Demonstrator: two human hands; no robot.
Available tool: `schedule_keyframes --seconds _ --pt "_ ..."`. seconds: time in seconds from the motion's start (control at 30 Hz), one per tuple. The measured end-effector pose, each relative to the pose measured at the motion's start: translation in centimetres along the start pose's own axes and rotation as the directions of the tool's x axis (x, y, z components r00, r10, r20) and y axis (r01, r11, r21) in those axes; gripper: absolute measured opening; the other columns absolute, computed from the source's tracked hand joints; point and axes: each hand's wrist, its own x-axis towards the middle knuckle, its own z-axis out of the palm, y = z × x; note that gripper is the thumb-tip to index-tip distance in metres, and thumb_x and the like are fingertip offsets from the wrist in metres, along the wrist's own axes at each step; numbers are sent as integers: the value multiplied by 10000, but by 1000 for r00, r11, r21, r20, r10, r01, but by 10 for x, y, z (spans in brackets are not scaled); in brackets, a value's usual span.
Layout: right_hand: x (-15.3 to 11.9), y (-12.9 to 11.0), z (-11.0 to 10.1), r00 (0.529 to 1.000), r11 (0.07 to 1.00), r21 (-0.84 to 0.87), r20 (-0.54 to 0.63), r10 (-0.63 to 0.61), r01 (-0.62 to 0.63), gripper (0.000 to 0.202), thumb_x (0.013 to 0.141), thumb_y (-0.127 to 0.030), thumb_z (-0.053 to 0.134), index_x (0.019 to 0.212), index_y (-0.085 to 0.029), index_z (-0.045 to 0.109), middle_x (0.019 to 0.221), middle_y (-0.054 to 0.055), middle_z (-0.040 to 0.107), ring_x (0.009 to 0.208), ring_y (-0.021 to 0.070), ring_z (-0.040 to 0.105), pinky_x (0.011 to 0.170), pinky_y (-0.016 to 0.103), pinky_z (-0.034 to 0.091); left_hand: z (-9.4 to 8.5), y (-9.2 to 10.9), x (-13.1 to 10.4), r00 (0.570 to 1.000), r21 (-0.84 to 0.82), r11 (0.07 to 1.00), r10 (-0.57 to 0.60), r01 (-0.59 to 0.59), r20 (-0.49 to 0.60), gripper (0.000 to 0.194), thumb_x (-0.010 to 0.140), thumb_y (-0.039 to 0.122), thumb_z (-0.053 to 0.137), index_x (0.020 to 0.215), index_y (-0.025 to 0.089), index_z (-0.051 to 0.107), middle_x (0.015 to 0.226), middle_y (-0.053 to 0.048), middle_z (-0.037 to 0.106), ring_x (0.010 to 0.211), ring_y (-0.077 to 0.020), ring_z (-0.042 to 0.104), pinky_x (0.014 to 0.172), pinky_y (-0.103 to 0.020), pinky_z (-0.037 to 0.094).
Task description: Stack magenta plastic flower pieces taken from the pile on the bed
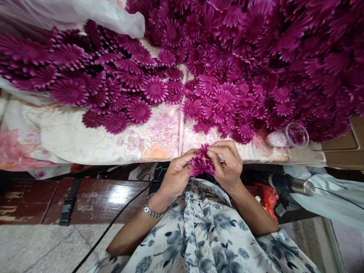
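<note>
- Head view, largest entry: tabletop (68, 127), covered with a pale floral cloth, a seam running front to back.
- Right heap (250, 64): magenta flower pieces, many-petalled, piled deep and overlapping.
- Left heap (93, 79): similar flower pieces, lighter at the petal edges, lying partly stacked.
- Hands, two, bare, at the near edge of the tabletop. Left hand (176, 172): curled inward, thumb and fingers pinched on the left side of the bunch. Right hand (229, 167): thumb and forefinger drawn together on its upper right petals, other fingers bent.
- Clear cup (287, 135): on the cloth beside the right heap; contents not legible.
- Flower bunch (201, 167): magenta, layered, between the hands, over the lap and just by the tabletop edge. Judged very light, soft and springy; material uncertain, probably thin fabric or plastic, little prone to slip. Layers may cling or fan apart. Best hold: near the centre, where the petals join, with a light pinch.
- Petal tips, smallest: likely to bend, crease or fray if tugged; poor places to pull.
</note>
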Motion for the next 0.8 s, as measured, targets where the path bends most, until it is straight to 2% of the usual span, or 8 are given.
schedule_keyframes --seconds 0.13,0.23,0.33,0.4,0.5,0.6,0.7,0.8 --pt "0 -5 0 996 992 101 60 68 -74 95 852 -136 523 816 -199 584 771 21 562 744 139 562 658 287 452 -3 -11 -1 989 97 986 139 -135 -41 189 800 313 626 921 210 729 926 -64 673 859 -183 604 803 -300 468" --pt "4 -1 -4 981 969 159 68 179 -188 129 877 -165 476 768 -192 539 727 3 520 697 119 519 638 267 420 -6 -7 -4 979 149 968 205 -201 -8 173 833 276 580 898 214 728 916 -65 664 836 -174 603 787 -292 468" --pt "10 12 -15 945 934 184 -51 322 -307 155 902 -227 446 771 -198 522 678 -24 480 613 95 466 569 235 388 -10 1 -6 985 115 979 163 -169 59 194 832 302 574 873 194 730 903 -89 657 827 -204 614 772 -330 481" --pt "16 18 -25 930 933 171 -139 341 -317 142 899 -248 465 785 -200 534 660 -37 480 577 85 455 542 223 380 -14 4 -6 987 73 987 140 -146 82 199 815 321 594 869 187 732 892 -101 656 839 -232 621 768 -359 488" --pt "27 19 -38 972 975 64 -90 217 -212 80 872 -212 522 817 -198 579 684 -30 539 622 92 514 578 229 408 -18 7 -5 993 74 992 94 -100 78 194 818 303 594 886 194 739 911 -103 652 873 -243 625 785 -361 490" --pt "48 14 -46 1000 995 -97 18 11 -9 84 850 -144 543 860 -194 610 728 -6 602 686 109 568 626 242 442 -17 8 -1 998 77 996 50 -54 45 201 799 325 619 888 198 747 915 -97 648 849 -229 624 766 -342 498" --pt "82 17 -51 976 940 -292 -73 -207 178 115 843 -125 543 880 -197 625 761 17 641 729 127 598 688 265 476 -11 11 2 999 28 999 41 -41 -13 206 728 350 694 856 202 759 899 -91 657 832 -219 621 745 -321 503" --pt "113 31 -54 951 867 -441 -85 -298 232 161 850 -179 542 979 -195 638 931 74 671 907 177 619 812 330 496 -4 16 5 999 -24 1000 -6 4 -53 200 674 330 739 818 194 766 886 -91 672 850 -221 620 751 -308 502"
